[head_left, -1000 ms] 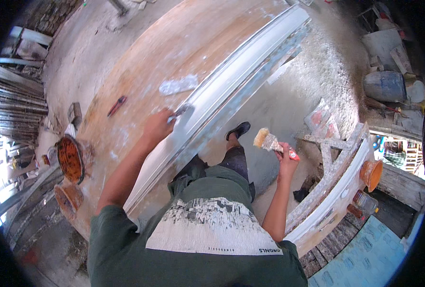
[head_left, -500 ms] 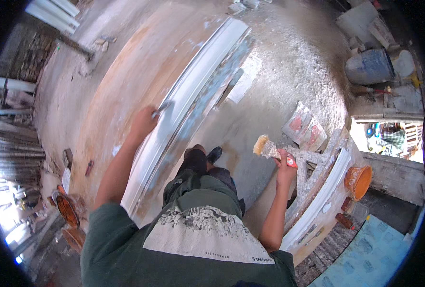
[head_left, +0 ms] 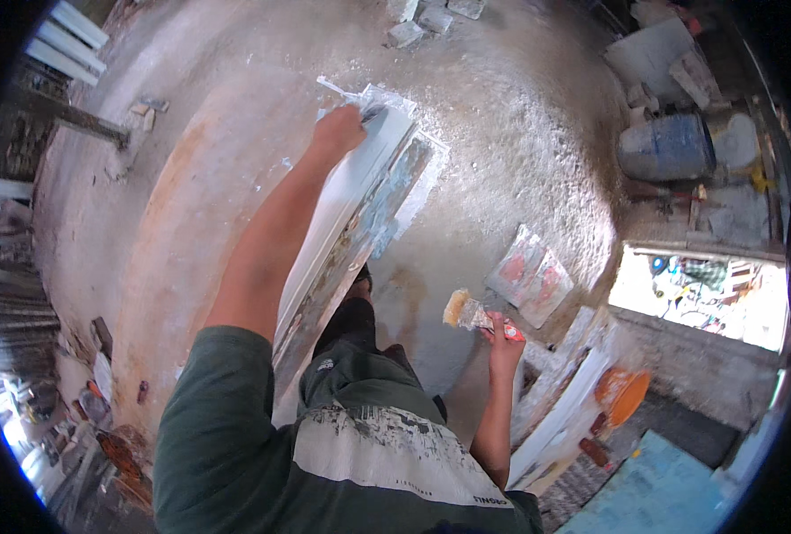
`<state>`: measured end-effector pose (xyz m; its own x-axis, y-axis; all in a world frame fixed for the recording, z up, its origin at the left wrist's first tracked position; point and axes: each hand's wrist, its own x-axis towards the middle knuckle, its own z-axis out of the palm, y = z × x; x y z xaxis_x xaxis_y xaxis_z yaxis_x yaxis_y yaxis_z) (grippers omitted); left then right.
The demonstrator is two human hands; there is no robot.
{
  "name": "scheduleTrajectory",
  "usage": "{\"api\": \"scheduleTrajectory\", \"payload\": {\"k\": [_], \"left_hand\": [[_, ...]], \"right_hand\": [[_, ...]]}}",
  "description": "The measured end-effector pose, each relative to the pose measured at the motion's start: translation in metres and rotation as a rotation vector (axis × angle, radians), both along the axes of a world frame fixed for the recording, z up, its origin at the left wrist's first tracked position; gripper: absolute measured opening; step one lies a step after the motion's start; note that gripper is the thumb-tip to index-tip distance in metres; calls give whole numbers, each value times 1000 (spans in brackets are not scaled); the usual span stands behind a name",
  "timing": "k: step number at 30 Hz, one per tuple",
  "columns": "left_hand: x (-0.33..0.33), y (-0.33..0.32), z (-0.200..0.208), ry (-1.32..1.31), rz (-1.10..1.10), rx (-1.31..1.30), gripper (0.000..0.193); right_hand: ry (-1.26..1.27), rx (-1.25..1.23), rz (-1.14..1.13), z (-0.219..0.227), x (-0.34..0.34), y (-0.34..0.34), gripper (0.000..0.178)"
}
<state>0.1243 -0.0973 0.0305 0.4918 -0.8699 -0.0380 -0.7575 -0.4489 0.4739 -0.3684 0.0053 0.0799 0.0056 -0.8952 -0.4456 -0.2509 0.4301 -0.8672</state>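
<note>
My left hand (head_left: 338, 131) is stretched far forward and grips a small scraper-like tool pressed on the far end of a long white plaster moulding (head_left: 342, 209). The moulding lies on a narrow, worn board (head_left: 360, 240) that runs from my body toward the floor ahead. At my right side, my right hand (head_left: 505, 334) holds a paintbrush (head_left: 467, 311) with a red handle and pale bristles, raised off the moulding and pointing left.
Dusty concrete floor (head_left: 502, 133) spreads around. A blue-grey bucket (head_left: 667, 147) stands at the right, flat tiles (head_left: 529, 276) lie near my right hand, an orange bowl (head_left: 622, 396) and white moulding strips (head_left: 565, 400) sit lower right. Rubble lies at the top.
My left hand has slid forward along the moulding to its far end, and my view has swung with it. The right hand with the brush has stayed at my side.
</note>
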Motion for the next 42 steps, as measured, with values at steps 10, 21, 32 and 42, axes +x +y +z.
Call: {"api": "scheduleTrajectory", "payload": {"k": [10, 21, 32, 42], "left_hand": [[-3, 66, 11, 142, -42, 39, 19], [-26, 76, 9, 890, 566, 1, 24], [-30, -38, 6, 816, 715, -90, 24], [-44, -19, 6, 405, 696, -182, 36]], "right_hand": [[47, -7, -30, 31, 37, -107, 26], [-10, 65, 405, 10, 131, -272, 25], [-167, 44, 690, 14, 252, -409, 25], [-300, 32, 1205, 6, 335, -331, 19]]}}
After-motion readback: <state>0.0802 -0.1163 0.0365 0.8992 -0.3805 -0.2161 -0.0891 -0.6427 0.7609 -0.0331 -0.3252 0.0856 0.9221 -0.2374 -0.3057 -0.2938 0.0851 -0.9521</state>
